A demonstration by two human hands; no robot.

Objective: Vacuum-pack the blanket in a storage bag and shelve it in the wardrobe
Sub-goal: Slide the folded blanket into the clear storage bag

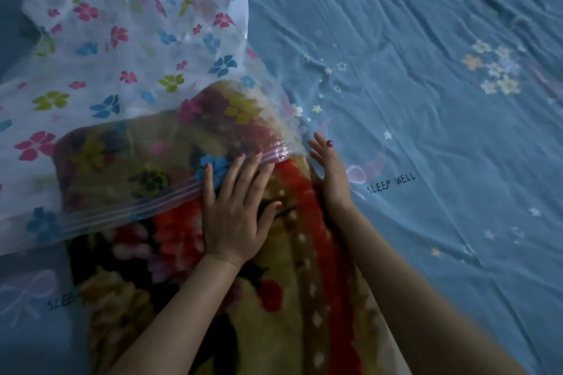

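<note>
Item count: one flower-printed storage bag; one floral fleece blanket; one blue "SLEEP WELL" bedsheet; two bare hands, left hand and right hand.

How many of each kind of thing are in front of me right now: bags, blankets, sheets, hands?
Storage bag: 1, blanket partly inside its mouth
Blanket: 1
Bed sheet: 1
Hands: 2, left hand flat on the blanket, right hand at its side
Total: 5
</note>
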